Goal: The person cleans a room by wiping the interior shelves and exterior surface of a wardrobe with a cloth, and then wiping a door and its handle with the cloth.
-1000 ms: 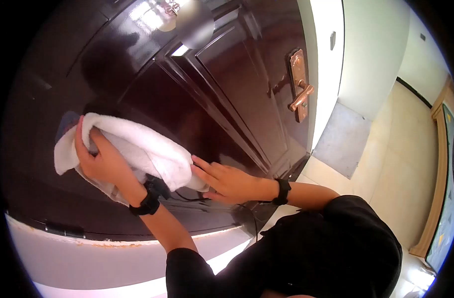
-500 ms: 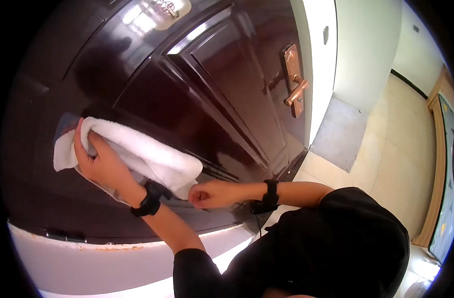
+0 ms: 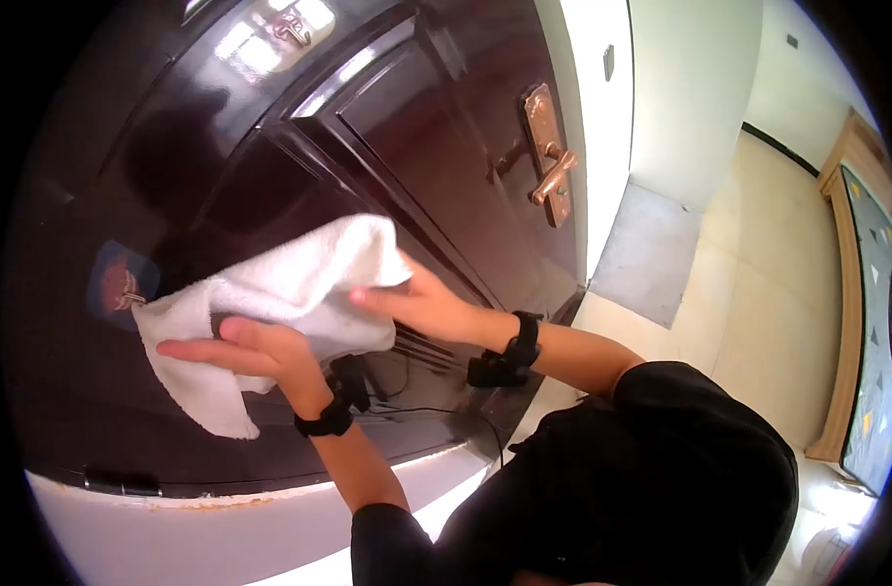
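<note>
A white towel (image 3: 299, 273) hangs from a small hook (image 3: 128, 298) on a blue and red patch, on the left part of the dark brown door (image 3: 436, 117). My left hand (image 3: 255, 350) lies against the front of the towel with its fingers stretched out. The towel's right end is in my right hand (image 3: 416, 298), the thumb in front and the other fingers partly hidden behind the cloth. Both wrists wear black bands with small devices.
A copper-coloured handle (image 3: 553, 171) sits on the door's right side. Another hook (image 3: 291, 29) is near the top. A grey mat (image 3: 646, 254) lies on the tiled floor (image 3: 758, 215). A wood-framed bed (image 3: 841, 322) stands at the far right. A thin black cable (image 3: 436, 410) runs below my hands.
My left hand has come away from the hook, down and to the right, and opened. The right hand has risen and taken hold of the towel, whose right end is now lifted and spread.
</note>
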The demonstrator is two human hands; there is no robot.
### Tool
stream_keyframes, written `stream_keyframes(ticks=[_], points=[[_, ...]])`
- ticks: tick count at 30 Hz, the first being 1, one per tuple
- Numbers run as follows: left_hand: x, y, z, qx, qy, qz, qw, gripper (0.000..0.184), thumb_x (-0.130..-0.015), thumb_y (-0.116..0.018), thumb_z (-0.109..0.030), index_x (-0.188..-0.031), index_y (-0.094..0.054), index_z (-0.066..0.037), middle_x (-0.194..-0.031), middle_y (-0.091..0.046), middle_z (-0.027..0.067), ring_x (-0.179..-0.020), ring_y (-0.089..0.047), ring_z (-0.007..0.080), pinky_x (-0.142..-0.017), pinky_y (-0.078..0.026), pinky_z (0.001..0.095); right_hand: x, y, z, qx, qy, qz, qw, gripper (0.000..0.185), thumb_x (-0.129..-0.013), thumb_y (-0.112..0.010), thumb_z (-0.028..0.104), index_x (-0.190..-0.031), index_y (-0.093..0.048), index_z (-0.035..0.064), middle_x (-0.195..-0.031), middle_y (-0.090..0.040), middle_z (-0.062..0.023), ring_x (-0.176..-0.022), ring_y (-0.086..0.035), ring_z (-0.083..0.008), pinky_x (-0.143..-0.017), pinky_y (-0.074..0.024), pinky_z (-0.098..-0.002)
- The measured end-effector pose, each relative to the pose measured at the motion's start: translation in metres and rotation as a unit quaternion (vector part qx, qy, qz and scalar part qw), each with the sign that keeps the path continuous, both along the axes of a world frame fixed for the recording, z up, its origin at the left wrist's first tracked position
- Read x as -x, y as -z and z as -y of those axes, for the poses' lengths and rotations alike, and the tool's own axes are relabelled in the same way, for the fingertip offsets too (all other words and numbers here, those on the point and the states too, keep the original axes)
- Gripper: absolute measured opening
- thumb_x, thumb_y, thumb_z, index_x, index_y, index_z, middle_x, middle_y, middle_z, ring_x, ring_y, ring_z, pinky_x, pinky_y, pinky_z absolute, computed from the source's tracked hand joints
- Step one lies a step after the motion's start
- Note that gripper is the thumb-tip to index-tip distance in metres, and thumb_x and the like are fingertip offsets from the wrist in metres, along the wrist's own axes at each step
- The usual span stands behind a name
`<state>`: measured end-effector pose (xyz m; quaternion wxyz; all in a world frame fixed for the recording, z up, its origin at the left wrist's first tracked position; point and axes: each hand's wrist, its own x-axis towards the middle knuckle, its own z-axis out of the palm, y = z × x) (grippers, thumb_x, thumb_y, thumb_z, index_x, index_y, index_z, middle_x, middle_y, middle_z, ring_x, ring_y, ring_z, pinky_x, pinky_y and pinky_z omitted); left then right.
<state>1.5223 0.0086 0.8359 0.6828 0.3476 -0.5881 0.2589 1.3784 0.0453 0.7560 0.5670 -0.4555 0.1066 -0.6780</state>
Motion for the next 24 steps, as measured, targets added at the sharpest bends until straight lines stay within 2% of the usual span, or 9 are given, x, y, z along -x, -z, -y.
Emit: stream_keyframes(ticks=[4,5,8,10,14,16,18,21,24], points=[[-0.029,-0.013,0.01,0.006,-0.001,0.004,1.0,0.07,-0.098,-0.041,-0.031,-0.147,0.001,-0.002,-0.142,-0.027,0.0215,-0.12,-0.045,0.0305,-0.101,-0.038,0.0356,0.022,-0.009,0.006,-0.007,-0.007,-0.046,0.999,0.039,-0.094,-0.056,0.03,-0.123,-0.053,0.004,-0.117,-0.057,-0.0034,-0.108,-0.051,-0.0116,-0.093,-0.0428,-0.0295],[-0.038,-0.026,0.01,0.099,-0.143,0.087,0.981,0.069,-0.097,-0.044,-0.027,-0.148,-0.001,-0.008,-0.134,-0.036,0.0189,-0.112,-0.049,0.028,-0.097,-0.043,0.0345,0.025,-0.018,-0.001,-0.018,-0.027,-0.058,0.998,0.038,-0.094,-0.056,0.029,-0.123,-0.054,0.0039,-0.115,-0.058,-0.0034,-0.106,-0.052,-0.0114,-0.092,-0.0433,-0.0295],[-0.032,-0.053,-0.011,-0.007,0.052,-0.134,0.99,0.073,-0.094,-0.052,-0.021,-0.147,-0.003,-0.008,-0.129,-0.04,0.0184,-0.113,-0.048,0.0275,-0.098,-0.042,0.0371,0.015,-0.025,-0.012,0.02,-0.071,-0.065,0.995,0.037,-0.095,-0.055,0.029,-0.122,-0.054,0.0034,-0.113,-0.059,-0.0037,-0.103,-0.053,-0.0114,-0.09,-0.0438,-0.0292],[-0.077,-0.051,0.011,0.022,-0.156,-0.035,0.987,0.096,-0.081,-0.069,-0.022,-0.145,-0.001,-0.004,-0.129,-0.04,0.019,-0.115,-0.047,0.0323,-0.105,-0.035,0.0459,0.001,-0.027,-0.017,0.1,-0.08,-0.046,0.991,0.037,-0.095,-0.055,0.027,-0.122,-0.053,0.0021,-0.113,-0.059,-0.0047,-0.102,-0.053,-0.012,-0.089,-0.0437,-0.0289],[-0.116,-0.016,-0.005,0.164,-0.473,0.259,0.826,0.068,-0.084,-0.068,-0.019,-0.132,-0.024,0.002,-0.125,-0.044,0.0187,-0.11,-0.049,0.0264,-0.092,-0.047,0.0456,-0.013,-0.022,-0.03,0.138,0.027,0.009,0.99,0.033,-0.095,-0.053,0.019,-0.123,-0.05,0.0012,-0.112,-0.058,-0.0052,-0.102,-0.052,-0.0122,-0.089,-0.044,-0.0291],[-0.065,0.007,-0.026,0.065,-0.204,0.038,0.976,0.072,-0.086,-0.065,-0.014,-0.138,-0.017,0.002,-0.127,-0.042,0.0218,-0.11,-0.05,0.0262,-0.089,-0.049,0.041,-0.014,-0.005,-0.031,0.079,0.092,0.04,0.992,0.028,-0.095,-0.053,0.015,-0.12,-0.051,0.0021,-0.112,-0.058,-0.0039,-0.102,-0.052,-0.0114,-0.088,-0.0442,-0.0285],[-0.038,0.021,-0.038,-0.046,0.093,-0.191,0.976,0.078,-0.087,-0.062,-0.01,-0.144,-0.011,0.002,-0.129,-0.04,0.0248,-0.109,-0.051,0.0259,-0.086,-0.05,0.0364,0.0,0.012,-0.033,0.018,0.134,0.01,0.991,0.039,-0.097,-0.048,0.028,-0.126,-0.05,0.0017,-0.121,-0.054,-0.0047,-0.11,-0.05,-0.0134,-0.095,-0.0406,-0.0292],[-0.032,0.101,-0.028,-0.068,-0.061,0.079,0.993,0.072,-0.087,-0.055,0.001,-0.145,-0.012,0.003,-0.144,-0.028,0.0245,-0.125,-0.042,0.034,-0.103,-0.037,0.0385,0.033,0.036,-0.014,0.08,0.343,0.019,0.936,0.029,-0.096,-0.052,0.024,-0.116,-0.058,0.0033,-0.107,-0.058,0.0006,-0.098,-0.052,-0.0088,-0.086,-0.0429,-0.0265],[0.013,0.158,-0.022,-0.205,-0.011,0.117,0.972,0.075,-0.083,-0.065,-0.007,-0.142,-0.02,0.006,-0.142,-0.031,0.0268,-0.129,-0.038,0.0328,-0.104,-0.035,0.0382,0.092,0.038,-0.002,-0.111,0.391,0.016,0.914,0.031,-0.094,-0.055,0.021,-0.117,-0.057,0.0005,-0.109,-0.058,-0.0012,-0.1,-0.052,-0.0097,-0.09,-0.0391,-0.026]])
